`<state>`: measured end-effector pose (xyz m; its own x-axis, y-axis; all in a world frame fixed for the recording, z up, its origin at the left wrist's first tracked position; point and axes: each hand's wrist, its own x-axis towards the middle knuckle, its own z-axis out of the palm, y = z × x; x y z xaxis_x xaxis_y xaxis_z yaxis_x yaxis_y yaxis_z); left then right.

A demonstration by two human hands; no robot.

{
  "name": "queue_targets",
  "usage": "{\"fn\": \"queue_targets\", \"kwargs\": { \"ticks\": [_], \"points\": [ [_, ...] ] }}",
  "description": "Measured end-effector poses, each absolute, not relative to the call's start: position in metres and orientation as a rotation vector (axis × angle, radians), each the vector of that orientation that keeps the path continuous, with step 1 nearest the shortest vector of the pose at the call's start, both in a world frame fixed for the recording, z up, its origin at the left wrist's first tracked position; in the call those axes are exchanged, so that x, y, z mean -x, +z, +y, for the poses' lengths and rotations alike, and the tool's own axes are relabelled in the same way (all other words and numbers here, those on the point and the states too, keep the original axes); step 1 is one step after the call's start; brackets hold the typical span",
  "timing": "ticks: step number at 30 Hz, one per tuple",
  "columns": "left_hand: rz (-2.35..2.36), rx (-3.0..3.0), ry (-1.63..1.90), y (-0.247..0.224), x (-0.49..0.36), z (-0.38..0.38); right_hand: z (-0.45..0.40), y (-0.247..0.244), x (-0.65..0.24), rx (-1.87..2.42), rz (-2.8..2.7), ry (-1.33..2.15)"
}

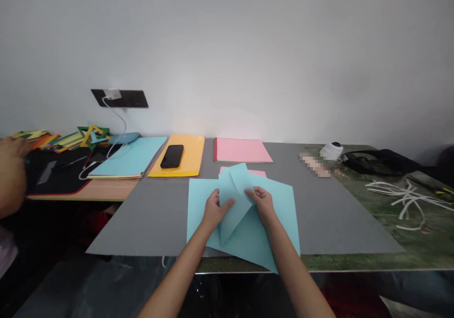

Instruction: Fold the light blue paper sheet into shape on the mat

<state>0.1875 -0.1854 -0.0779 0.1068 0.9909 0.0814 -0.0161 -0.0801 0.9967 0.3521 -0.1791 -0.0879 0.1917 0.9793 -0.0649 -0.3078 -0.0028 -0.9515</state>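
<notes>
A light blue sheet of paper (232, 214), partly folded over, is held up between my two hands. My left hand (215, 210) pinches its left edge, thumb in front and fingers behind. At its right side my right hand (261, 202) grips the folded part between thumb and fingers. Beneath lies more light blue paper (283, 209), reaching past the table's front edge; whether it is one sheet or several I cannot tell. A bit of pink paper (260, 172) peeks out just behind it.
A grey sheet (333, 223) covers the table's middle. Behind are pink paper (243, 150) and a yellow stack (193, 154) bearing a phone (172, 156). White cords (407, 197) and a thread spool (331, 151) lie right. Another person's arm (12, 176) shows at left.
</notes>
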Motion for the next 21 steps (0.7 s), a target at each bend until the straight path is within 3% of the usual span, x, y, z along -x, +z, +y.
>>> {"fn": "queue_targets", "kwargs": {
  "ticks": [15, 21],
  "points": [
    [1.074, -1.293, 1.188, -0.0856, -0.1868, -0.182, -0.176, -0.0915, -0.3531, 1.144, -0.644, 1.106],
    [1.088, -1.335, 1.269, -0.0879, -0.1833, -0.1796, -0.1739, -0.0914, -0.3533, 1.163, -0.819, 1.1]
  ]
}}
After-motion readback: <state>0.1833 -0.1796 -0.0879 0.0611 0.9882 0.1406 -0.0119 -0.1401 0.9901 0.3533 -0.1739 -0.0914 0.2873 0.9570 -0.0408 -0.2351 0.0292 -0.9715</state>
